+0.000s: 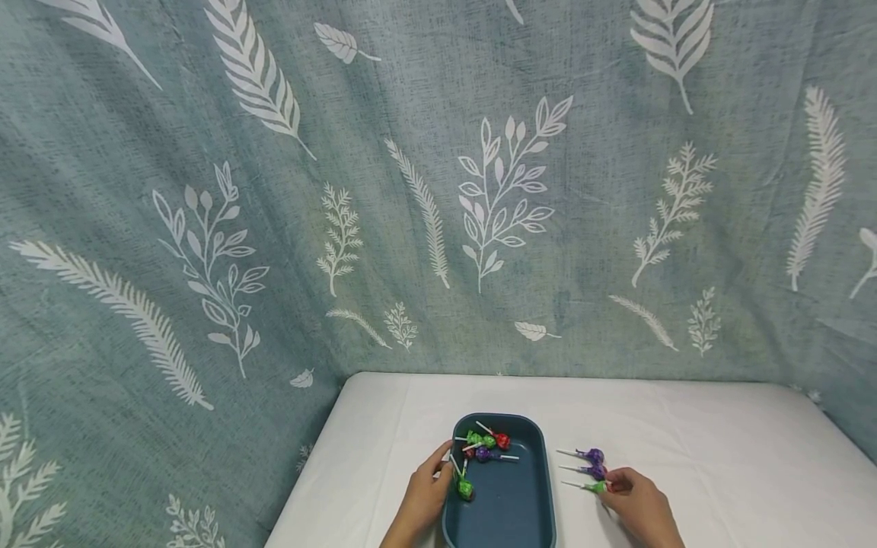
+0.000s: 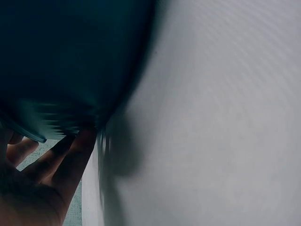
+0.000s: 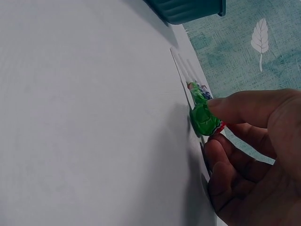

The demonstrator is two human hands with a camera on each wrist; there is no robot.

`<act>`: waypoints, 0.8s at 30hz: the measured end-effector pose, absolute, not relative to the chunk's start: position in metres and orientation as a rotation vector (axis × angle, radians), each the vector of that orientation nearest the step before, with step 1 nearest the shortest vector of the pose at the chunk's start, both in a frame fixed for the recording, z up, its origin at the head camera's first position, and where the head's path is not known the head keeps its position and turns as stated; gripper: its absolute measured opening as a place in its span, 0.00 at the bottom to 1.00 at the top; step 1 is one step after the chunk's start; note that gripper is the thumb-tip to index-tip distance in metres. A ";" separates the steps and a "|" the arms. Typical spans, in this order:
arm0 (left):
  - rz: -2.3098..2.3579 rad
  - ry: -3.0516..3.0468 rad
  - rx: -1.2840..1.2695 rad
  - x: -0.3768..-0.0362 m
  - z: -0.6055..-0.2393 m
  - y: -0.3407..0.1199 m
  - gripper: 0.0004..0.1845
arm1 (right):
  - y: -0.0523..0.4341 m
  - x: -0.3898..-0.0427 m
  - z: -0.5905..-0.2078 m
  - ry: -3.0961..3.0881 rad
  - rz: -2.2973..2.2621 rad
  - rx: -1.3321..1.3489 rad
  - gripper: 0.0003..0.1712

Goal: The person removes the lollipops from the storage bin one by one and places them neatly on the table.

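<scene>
A dark teal tray [image 1: 527,517] sits on the white table and holds several wrapped lollipops: green, red and purple ones [image 1: 488,441] at its far end, and a green one [image 1: 465,489] by its left wall. My left hand [image 1: 430,485] rests against the tray's left outer wall [image 2: 61,61], fingers [image 2: 51,162] straight and thumb at the rim. To the tray's right, my right hand [image 1: 620,487] pinches a green lollipop [image 1: 597,486] [image 3: 204,117] that lies on the table. Two purple lollipops [image 1: 593,457] lie just beyond it.
A white cloth covers the table [image 1: 719,441]. Behind it and to the left hangs a grey-green curtain with white leaf prints [image 1: 438,190]. The table's left edge runs close to my left hand.
</scene>
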State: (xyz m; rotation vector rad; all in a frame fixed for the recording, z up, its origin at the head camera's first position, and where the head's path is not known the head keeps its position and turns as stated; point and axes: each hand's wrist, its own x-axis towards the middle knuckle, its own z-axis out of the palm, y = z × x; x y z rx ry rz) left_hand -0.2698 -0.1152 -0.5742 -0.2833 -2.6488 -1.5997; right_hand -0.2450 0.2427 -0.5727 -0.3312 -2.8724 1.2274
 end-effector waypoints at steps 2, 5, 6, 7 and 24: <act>-1.600 -2.644 -0.284 -0.269 -0.574 -0.115 0.24 | 0.244 -0.245 -0.573 -2.867 1.232 -0.316 0.24; -1.602 -2.634 -0.288 -0.269 -0.573 -0.116 0.24 | 0.246 -0.245 -0.572 -2.855 1.233 -0.308 0.24; -1.604 -2.629 -0.292 -0.269 -0.573 -0.116 0.24 | 0.247 -0.245 -0.571 -2.847 1.235 -0.304 0.24; -1.603 -2.629 -0.291 -0.269 -0.573 -0.116 0.24 | 0.247 -0.245 -0.569 -2.837 1.238 -0.304 0.24; -1.602 -2.647 -0.284 -0.271 -0.574 -0.117 0.24 | 0.211 -0.245 -0.527 -2.620 1.243 -0.189 0.15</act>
